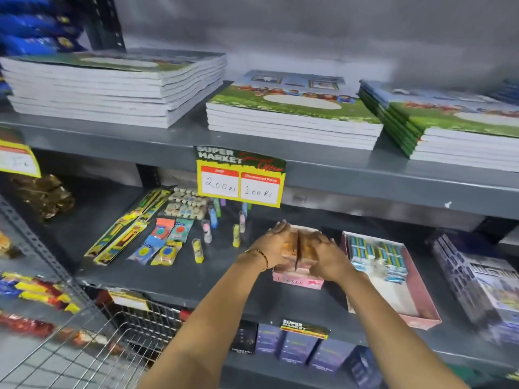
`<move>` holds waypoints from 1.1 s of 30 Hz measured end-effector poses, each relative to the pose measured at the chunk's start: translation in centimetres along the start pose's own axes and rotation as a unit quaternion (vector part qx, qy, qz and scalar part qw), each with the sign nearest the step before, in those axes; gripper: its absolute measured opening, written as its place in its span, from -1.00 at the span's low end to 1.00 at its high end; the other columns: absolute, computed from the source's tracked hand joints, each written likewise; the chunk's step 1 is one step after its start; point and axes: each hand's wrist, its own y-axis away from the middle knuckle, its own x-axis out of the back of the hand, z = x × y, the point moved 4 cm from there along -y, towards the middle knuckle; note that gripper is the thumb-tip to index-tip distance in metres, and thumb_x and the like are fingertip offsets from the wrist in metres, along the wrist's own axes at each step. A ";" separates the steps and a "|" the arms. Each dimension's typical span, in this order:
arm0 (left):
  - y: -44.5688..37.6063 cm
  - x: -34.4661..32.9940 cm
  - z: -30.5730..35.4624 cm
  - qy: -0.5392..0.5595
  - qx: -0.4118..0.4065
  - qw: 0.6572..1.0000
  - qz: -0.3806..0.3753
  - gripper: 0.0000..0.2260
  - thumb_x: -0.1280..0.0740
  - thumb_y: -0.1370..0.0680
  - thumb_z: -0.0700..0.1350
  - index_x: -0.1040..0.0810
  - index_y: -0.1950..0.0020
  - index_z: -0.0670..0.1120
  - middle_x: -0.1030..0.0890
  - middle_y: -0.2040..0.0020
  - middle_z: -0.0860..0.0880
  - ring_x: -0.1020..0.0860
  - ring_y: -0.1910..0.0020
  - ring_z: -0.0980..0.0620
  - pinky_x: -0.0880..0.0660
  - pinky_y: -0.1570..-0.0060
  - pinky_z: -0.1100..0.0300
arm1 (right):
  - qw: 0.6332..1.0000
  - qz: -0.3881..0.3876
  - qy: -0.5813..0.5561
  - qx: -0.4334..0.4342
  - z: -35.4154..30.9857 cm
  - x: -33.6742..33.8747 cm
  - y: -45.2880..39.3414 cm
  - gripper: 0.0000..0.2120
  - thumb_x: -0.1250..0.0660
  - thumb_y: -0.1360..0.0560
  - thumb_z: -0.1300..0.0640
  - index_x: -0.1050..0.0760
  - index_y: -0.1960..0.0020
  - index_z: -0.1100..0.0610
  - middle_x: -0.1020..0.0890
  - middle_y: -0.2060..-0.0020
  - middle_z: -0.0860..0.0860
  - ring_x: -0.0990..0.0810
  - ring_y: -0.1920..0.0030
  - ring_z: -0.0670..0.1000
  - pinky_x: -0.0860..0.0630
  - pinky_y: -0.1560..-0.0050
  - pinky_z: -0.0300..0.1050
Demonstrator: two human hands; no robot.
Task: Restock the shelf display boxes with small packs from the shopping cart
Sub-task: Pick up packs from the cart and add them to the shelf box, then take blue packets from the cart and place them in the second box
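Note:
A small pink display box [298, 282] marked "eraser" stands on the middle shelf. Both my hands are over it, pressing on a batch of small orange-pink packs [301, 245] that fills its top. My left hand [273, 244] grips the left side of the packs and wears a gold bangle. My right hand [327, 255] grips their right side. To the right lies a larger pink display box [421, 310] holding blue-and-white packs [377, 255] at its back half. The wire shopping cart [92, 352] is at the lower left; what it holds is not visible.
Loose pencil packs [126, 228], sharpener packets [163, 245] and small upright tubes [237, 235] stand left of my hands. A yellow price tag [240, 178] hangs from the shelf above, which carries notebook stacks [292, 113]. Dark boxes [297, 346] fill the shelf below; a printed carton [483, 282] sits right.

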 end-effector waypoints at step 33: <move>43.5 -30.1 -43.0 0.173 0.571 0.802 -0.007 -0.11 -0.44 -0.42 -0.01 0.12 -0.49 -0.17 0.09 -0.55 -0.16 0.09 -0.52 -0.16 -0.05 -0.49 -0.09 | 0.792 -0.337 0.269 0.432 -35.6 -53.3 2.6 -0.41 -0.35 -0.42 0.09 -0.26 -0.39 0.17 -0.38 -0.30 0.18 -0.35 -0.32 0.17 -0.35 -0.37 0.01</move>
